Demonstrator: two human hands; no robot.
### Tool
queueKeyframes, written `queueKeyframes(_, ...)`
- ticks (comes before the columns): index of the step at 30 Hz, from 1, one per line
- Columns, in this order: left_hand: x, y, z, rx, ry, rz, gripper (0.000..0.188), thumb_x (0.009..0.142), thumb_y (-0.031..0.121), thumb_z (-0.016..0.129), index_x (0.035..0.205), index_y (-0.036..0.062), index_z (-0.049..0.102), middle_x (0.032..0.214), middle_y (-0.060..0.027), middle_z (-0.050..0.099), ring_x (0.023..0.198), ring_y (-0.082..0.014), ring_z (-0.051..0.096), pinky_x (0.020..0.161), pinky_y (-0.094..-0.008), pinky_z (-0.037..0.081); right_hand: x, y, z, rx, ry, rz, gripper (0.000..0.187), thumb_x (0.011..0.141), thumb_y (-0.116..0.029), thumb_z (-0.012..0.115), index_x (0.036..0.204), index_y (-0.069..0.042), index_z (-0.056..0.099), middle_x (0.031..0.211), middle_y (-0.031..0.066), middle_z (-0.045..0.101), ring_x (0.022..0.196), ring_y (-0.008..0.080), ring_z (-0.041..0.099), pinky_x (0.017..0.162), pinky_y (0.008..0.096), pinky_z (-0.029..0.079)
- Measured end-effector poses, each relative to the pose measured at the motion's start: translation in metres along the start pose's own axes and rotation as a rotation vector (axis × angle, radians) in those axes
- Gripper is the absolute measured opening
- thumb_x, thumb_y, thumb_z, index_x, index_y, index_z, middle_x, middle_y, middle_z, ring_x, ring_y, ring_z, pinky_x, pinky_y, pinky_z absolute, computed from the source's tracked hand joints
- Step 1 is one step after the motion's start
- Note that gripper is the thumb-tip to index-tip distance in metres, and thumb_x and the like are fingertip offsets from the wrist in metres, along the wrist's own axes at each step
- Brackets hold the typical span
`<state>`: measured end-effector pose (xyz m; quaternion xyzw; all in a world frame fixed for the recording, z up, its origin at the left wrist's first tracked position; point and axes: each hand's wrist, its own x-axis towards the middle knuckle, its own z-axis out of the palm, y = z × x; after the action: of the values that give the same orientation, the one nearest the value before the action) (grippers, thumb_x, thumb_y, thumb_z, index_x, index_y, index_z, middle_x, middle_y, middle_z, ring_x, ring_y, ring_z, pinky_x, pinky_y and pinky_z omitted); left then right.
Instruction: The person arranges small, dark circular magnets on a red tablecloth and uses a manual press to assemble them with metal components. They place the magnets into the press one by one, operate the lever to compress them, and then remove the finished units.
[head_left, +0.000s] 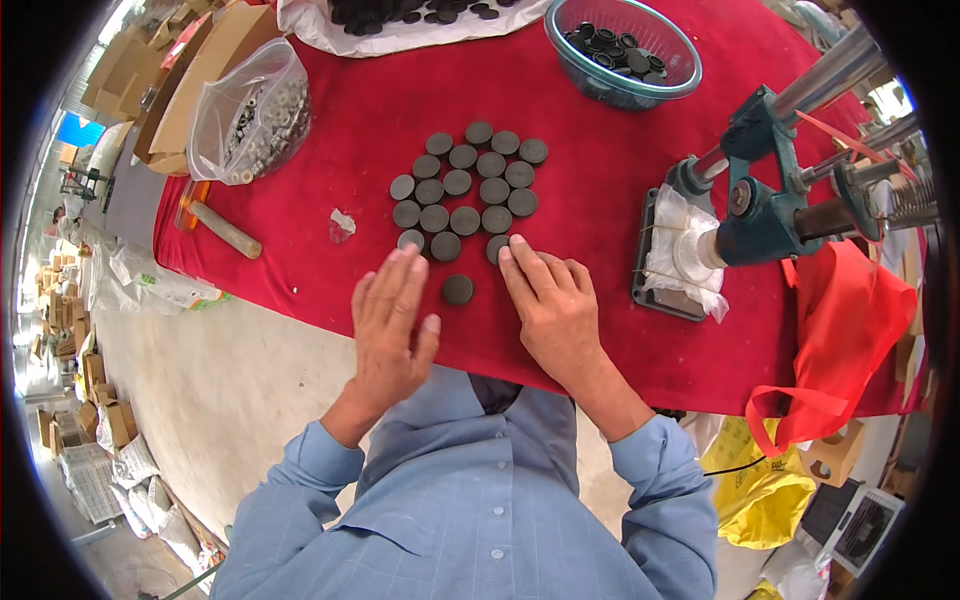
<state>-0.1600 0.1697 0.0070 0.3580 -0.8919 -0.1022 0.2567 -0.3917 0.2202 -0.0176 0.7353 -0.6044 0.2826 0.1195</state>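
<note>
Several round black caps (464, 220) lie flat in a loose cluster on the red cloth (330, 280) in front of me. My left hand (393, 325) has its fingers stretched out, the fingertips over the near edge of a cap (410, 238) at the cluster's lower left. At the lower right, the fingertips of my right hand (553, 305) rest at another cap (495, 250), partly covering it. That hand is also spread, with nothing gripped. Between the two hands a single cap (457, 290) sits apart, nearer to me.
On the right stands a hand press (760, 200) with a red bag (850, 330) beside it. A clear tub (690, 75) of black caps is at the back. To the left are a bag of small metal parts (265, 120), a cardboard box (165, 150) and a wooden-handled tool (228, 230).
</note>
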Motion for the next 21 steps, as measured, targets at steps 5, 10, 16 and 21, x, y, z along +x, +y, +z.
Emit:
queueKeyframes(5,0.008,-0.027,0.001,0.11,-0.06,-0.062,0.064,0.096,0.008,0.061,0.159,0.0026,0.046,0.163,-0.0182,0.047,0.152,-0.0364,0.043,0.123,-0.0525,0.031,0.0,0.005,0.0,0.231,0.03,0.161,0.051,0.078,0.003,0.067,0.129,0.003,0.065,0.132,0.0179,0.064,0.11,0.0322,0.066,0.09,0.0421,0.054)
queueKeyframes(10,0.002,-0.031,0.003,0.215,-0.106,-0.057,0.064,0.097,0.012,0.063,0.159,0.0063,0.047,0.164,-0.0151,0.047,0.153,-0.0334,0.042,0.124,-0.0524,0.028,0.0,0.007,0.002,0.289,0.027,0.203,0.05,0.075,0.006,0.067,0.124,0.003,0.066,0.13,0.0171,0.064,0.108,0.0343,0.066,0.091,0.0443,0.054)
queueKeyframes(16,0.016,-0.039,-0.005,0.128,-0.093,-0.029,0.062,0.099,0.018,0.062,0.158,0.0054,0.048,0.164,-0.0139,0.048,0.154,-0.0338,0.04,0.125,-0.0539,0.026,0.002,0.008,0.0,0.406,0.049,0.255,0.047,0.075,0.01,0.067,0.121,0.003,0.067,0.126,0.0163,0.066,0.108,0.0352,0.065,0.09,0.0442,0.054)
queueKeyframes(21,0.032,-0.057,-0.002,0.155,-0.11,-0.051,0.061,0.098,0.024,0.066,0.156,0.0081,0.052,0.162,-0.0111,0.051,0.153,-0.0321,0.042,0.124,-0.0553,0.025,0.001,0.011,0.002,0.465,0.065,0.288,0.041,0.078,0.01,0.067,0.119,0.003,0.067,0.123,0.0163,0.066,0.107,0.0357,0.066,0.09,0.0448,0.055)
